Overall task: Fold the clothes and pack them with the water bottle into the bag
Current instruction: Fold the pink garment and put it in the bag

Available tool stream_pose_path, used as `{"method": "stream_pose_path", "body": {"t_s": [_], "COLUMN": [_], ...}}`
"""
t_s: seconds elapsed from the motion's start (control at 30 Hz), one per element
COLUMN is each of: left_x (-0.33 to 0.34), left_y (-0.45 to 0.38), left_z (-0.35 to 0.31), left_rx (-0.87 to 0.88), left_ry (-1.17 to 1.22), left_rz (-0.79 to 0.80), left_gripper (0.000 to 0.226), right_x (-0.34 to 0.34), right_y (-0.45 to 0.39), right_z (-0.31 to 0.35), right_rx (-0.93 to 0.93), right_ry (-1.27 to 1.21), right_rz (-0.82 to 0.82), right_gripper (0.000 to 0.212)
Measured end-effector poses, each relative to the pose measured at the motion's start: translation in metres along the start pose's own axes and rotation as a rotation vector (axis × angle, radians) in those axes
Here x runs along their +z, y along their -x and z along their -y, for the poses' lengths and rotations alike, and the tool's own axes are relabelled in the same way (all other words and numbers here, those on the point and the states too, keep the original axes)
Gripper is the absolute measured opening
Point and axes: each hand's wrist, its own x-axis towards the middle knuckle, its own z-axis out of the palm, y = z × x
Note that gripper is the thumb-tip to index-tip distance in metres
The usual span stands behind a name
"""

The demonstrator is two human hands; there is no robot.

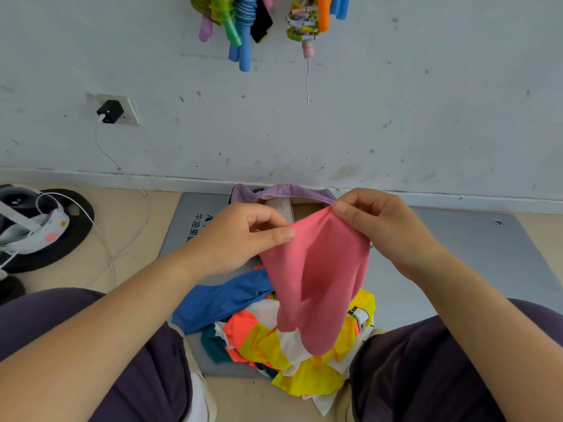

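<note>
A pink garment (316, 281) hangs in the air in front of me, above a heap of clothes. My left hand (243, 236) pinches its upper left edge and my right hand (374, 220) pinches its top corner. Below it lie a blue garment (219, 303) and a yellow, orange, white and teal pile (274, 342) on a grey mat (475, 254). Behind my hands a purple bag (286, 191) stands open against the wall, with a pale cylinder (278, 208), perhaps the bottle, inside it.
My two knees in dark trousers frame the pile. At the left, a black round base (76, 226) carries a white device with a cable running to a wall charger (110, 112). Colourful jump ropes (243, 22) hang on the wall above.
</note>
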Motion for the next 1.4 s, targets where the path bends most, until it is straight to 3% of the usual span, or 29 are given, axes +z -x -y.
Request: {"method": "stream_pose_path", "body": {"t_s": [0.1,0.23,0.33,0.47,0.57,0.7,0.8,0.93,1.27,1.33,1.4], "left_x": [-0.008,-0.016,-0.021,-0.024,-0.020,-0.006,0.006,0.016,-0.017,-0.019,-0.016], "left_y": [-0.001,-0.003,-0.005,-0.006,-0.007,-0.005,-0.003,0.003,-0.004,-0.003,0.000], "left_z": [-0.002,0.000,0.003,0.004,0.000,0.000,0.001,-0.002,-0.002,-0.004,-0.006], "left_rx": [-0.016,-0.029,-0.062,-0.144,-0.146,-0.122,-0.064,-0.062,-0.039,-0.030,-0.026], "left_ry": [0.001,-0.090,-0.135,0.314,0.520,0.279,0.113,0.032,0.042,0.039,0.087], "left_rz": [-0.125,-0.218,-0.261,-0.276,-0.274,-0.256,-0.103,0.046,-0.482,-0.465,-0.287], "left_gripper": [0.006,0.038,0.024,0.006,0.018,0.013,0.010,0.024,0.012,0.011,0.023], "right_x": [-0.005,-0.004,-0.004,-0.005,-0.001,0.012,0.022,0.025,0.005,0.005,0.009], "right_y": [-0.002,-0.004,-0.006,-0.007,-0.006,-0.001,0.002,0.003,0.000,0.002,0.003], "right_z": [-0.002,-0.004,-0.005,-0.007,-0.008,-0.007,-0.005,-0.004,-0.003,-0.002,-0.002], "right_rx": [0.013,0.032,0.031,0.032,0.055,0.062,0.039,0.047,0.079,0.064,0.052], "right_ry": [0.064,0.102,0.111,0.107,0.059,-0.048,-0.072,-0.095,0.103,0.088,0.004], "right_rz": [-0.064,-0.131,-0.165,-0.157,-0.095,0.059,0.150,0.210,0.316,0.329,0.324], "right_gripper": [0.014,0.014,0.015,0.014,0.012,0.014,0.026,0.021,0.014,0.011,0.010]}}
